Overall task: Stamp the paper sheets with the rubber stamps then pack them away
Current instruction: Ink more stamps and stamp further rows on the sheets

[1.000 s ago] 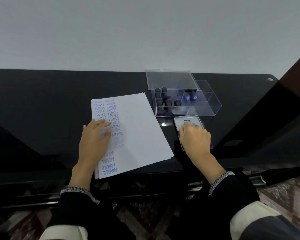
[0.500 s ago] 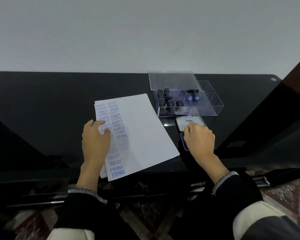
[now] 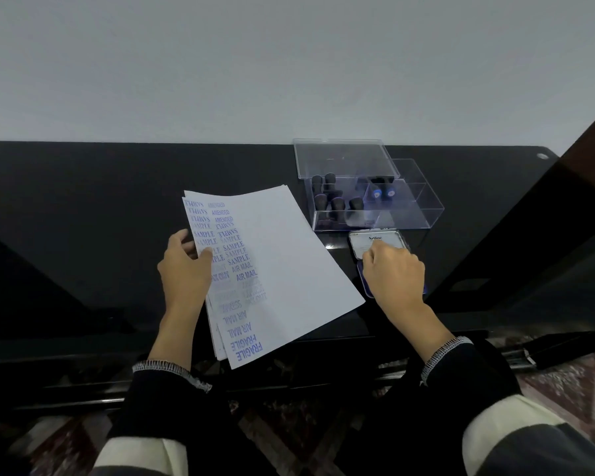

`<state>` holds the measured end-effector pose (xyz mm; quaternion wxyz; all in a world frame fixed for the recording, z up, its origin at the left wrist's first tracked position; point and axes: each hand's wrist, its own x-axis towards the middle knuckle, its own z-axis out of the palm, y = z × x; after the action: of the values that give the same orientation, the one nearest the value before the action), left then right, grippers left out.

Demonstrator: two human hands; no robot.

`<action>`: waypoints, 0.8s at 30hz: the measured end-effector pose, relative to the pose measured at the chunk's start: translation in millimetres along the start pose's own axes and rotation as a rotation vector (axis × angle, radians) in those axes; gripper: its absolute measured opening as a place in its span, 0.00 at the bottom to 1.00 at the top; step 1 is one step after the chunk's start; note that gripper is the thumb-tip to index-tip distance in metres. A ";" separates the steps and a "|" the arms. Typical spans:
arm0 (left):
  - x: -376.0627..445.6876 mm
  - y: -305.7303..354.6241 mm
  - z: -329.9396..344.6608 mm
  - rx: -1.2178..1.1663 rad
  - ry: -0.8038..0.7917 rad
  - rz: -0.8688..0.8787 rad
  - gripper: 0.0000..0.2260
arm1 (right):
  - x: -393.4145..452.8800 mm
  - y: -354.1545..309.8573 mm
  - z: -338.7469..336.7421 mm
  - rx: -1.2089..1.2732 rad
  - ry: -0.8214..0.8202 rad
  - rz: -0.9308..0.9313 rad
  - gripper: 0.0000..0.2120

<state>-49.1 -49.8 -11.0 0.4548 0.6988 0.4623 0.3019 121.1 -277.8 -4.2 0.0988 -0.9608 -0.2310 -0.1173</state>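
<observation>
A stack of white paper sheets (image 3: 289,262) lies on the black table, with blue stamped words (SAMPLE, AIR MAIL, FRAGILE) down its left side. My left hand (image 3: 184,273) pinches the stack's left edge, thumb on top. To the right of the sheets lies the ink pad (image 3: 378,240), its white lid open. My right hand (image 3: 394,273) covers the blue pad with curled fingers, fingertips at the lid's near edge. What is under the palm is hidden. Several dark rubber stamps (image 3: 335,202) stand in the clear plastic box (image 3: 426,214) behind the pad.
The box's clear lid (image 3: 340,159) leans on its back left part. A dark slanted panel (image 3: 529,235) rises at the right. The black table (image 3: 83,218) runs back to a pale wall, and the near edge drops to a patterned floor.
My left hand has gone from lying flat on the sheets to pinching their left edge, and the stack has shifted slightly. My right hand stays on the ink pad.
</observation>
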 end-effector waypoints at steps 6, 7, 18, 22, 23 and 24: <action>3.3 -9.2 0.0 0.063 0.001 0.101 0.17 | -3.5 -9.1 -1.8 -0.057 0.046 -0.062 0.12; 3.2 -10.6 -0.2 0.079 0.006 0.116 0.16 | -3.0 -7.5 -1.8 -0.058 0.029 -0.066 0.09; 3.6 -14.2 2.4 0.158 0.033 0.136 0.16 | -1.6 -1.9 -2.9 -0.038 0.018 -0.053 0.12; 2.8 -14.3 3.0 0.178 0.032 0.147 0.16 | 0.2 -3.4 -3.4 -0.038 0.001 -0.047 0.12; 2.6 -14.5 2.9 0.178 0.032 0.148 0.16 | 1.2 -3.5 -3.7 -0.037 -0.001 -0.044 0.12; 2.5 -14.7 3.0 0.177 0.032 0.148 0.16 | 1.7 -3.3 -4.1 -0.033 -0.003 -0.041 0.12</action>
<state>-51.1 -46.2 -25.7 0.3604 0.7637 0.4413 0.3038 120.3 -275.2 0.5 0.0801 -0.9575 -0.2487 -0.1218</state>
